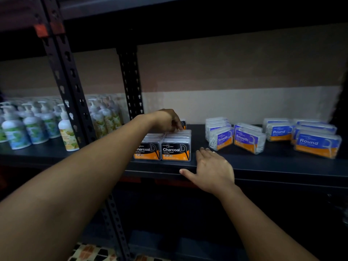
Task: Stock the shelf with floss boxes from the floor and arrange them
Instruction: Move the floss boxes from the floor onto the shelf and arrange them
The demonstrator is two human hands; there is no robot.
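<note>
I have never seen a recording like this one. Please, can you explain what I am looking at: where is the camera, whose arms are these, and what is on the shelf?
There is one picture, taken by a camera worn on a person's head, so the two bare arms are that person's own. The dark metal shelf holds black and orange Charcoal floss boxes, blue Smooth boxes and blue Round boxes. Pump bottles stand further left. The left hand reaches over the Charcoal boxes, fingers down at the back row; whether it grips one is hidden. The right hand lies open and flat at the shelf's front edge, holding nothing.
</note>
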